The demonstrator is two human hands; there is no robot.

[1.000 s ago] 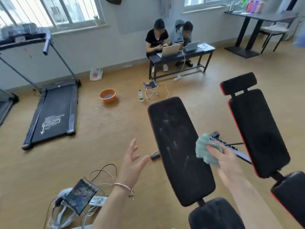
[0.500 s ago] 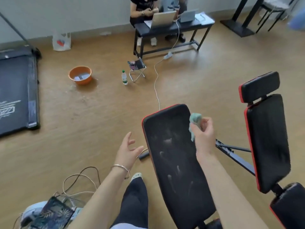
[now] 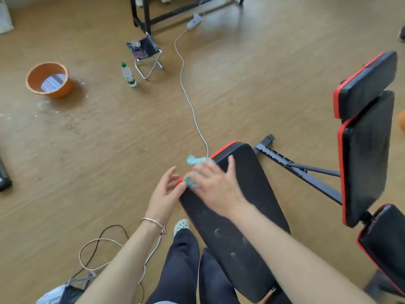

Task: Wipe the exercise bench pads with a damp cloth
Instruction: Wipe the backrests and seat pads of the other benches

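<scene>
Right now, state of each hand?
Left hand: open, holding nothing.
Right hand: open, pressing cloth flat on pad.

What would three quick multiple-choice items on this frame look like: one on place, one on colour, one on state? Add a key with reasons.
1. Where is the cloth?
A in a pocket
B on the near bench pad, at its far left corner, under the right hand
C on a wall hook

2. What colour is the basin?
A blue
B white
C orange

3. How is the left hand?
A open, holding nothing
B gripping the cloth
C clenched in a fist

Key:
1 B: the teal cloth shows from under the right hand at the pad's corner.
2 C: its wall and rim are orange.
3 A: its fingers are spread beside the pad's edge with nothing in them.
</scene>
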